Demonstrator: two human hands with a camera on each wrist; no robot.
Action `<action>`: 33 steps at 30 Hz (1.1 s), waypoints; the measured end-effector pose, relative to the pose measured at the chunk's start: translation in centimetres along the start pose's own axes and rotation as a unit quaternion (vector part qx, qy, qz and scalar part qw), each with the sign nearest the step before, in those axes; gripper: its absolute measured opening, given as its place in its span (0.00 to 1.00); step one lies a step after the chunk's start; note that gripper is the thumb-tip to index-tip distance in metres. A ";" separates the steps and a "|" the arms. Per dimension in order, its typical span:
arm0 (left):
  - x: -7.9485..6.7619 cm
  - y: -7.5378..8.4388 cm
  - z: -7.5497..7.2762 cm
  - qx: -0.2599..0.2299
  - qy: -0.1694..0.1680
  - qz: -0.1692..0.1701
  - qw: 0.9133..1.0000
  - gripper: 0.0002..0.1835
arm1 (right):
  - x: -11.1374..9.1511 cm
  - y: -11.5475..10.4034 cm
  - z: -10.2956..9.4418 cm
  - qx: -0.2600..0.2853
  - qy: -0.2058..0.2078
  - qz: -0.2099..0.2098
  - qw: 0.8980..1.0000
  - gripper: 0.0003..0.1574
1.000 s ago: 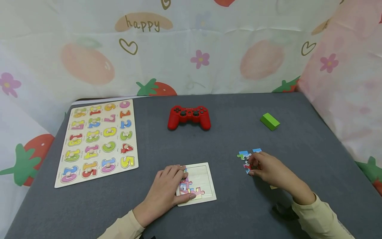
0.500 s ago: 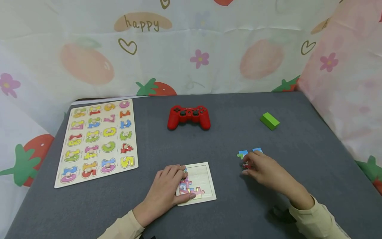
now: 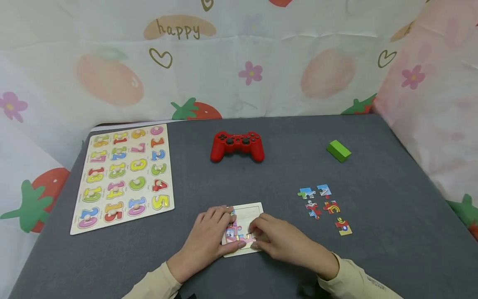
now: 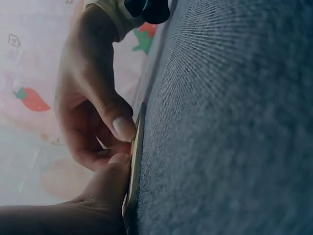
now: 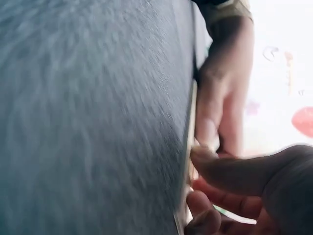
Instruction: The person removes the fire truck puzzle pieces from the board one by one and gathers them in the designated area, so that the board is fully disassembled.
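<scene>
A small jigsaw puzzle frame [image 3: 247,214] lies flat at the table's near middle, with pink puzzle pieces [image 3: 232,232] in its left and lower part. The left hand [image 3: 205,234] holds the frame at its left side, fingers over the upper left and thumb along the lower edge. Over the frame's lower right, the right hand [image 3: 285,241] has its thumb and fingertips bent down near the pink pieces. Whether it pinches a piece there is hidden, and the right wrist view is blurred. Several loose puzzle pieces [image 3: 331,207] lie to the right.
A number puzzle board [image 3: 127,174] with knobbed pieces lies on the left of the grey table [image 3: 209,182]. Farther back rest a red game controller [image 3: 237,146] and, to the right, a green block [image 3: 338,150]. A printed cloth [image 3: 280,50] hangs behind the table.
The right hand has moved left from the loose pieces to the puzzle frame, uncovering those pieces. The left hand and the frame have stayed in place.
</scene>
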State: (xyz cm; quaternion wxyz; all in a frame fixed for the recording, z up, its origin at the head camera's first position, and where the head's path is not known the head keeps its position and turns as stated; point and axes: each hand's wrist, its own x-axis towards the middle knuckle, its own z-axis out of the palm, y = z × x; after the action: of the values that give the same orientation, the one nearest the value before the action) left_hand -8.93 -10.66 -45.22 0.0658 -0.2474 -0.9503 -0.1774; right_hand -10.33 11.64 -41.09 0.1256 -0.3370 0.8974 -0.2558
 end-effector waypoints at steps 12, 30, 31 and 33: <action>-0.1 -0.9 -1.9 -0.016 -0.044 0.066 0.997 0.30 | 0.4 -0.7 0.5 -0.001 0.013 0.009 1.000 0.10; -0.3 -1.5 -3.2 -0.074 -0.137 0.075 0.985 0.32 | 0.0 -0.9 1.0 -0.026 0.033 0.003 0.999 0.11; -0.3 -1.5 -3.2 -0.079 -0.145 0.076 0.983 0.32 | 0.0 -0.8 1.0 -0.027 0.036 0.002 0.999 0.12; -0.2 -1.7 -3.3 -0.087 -0.154 0.077 0.981 0.32 | 0.0 -0.8 1.0 -0.025 0.039 0.000 0.999 0.12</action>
State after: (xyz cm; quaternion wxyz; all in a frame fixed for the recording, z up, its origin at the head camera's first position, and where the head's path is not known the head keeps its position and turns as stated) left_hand -9.46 -13.37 -42.74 -0.0895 -0.3490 -0.9081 -0.2137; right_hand -9.50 10.72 -41.53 0.0818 -0.3301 0.9076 -0.2461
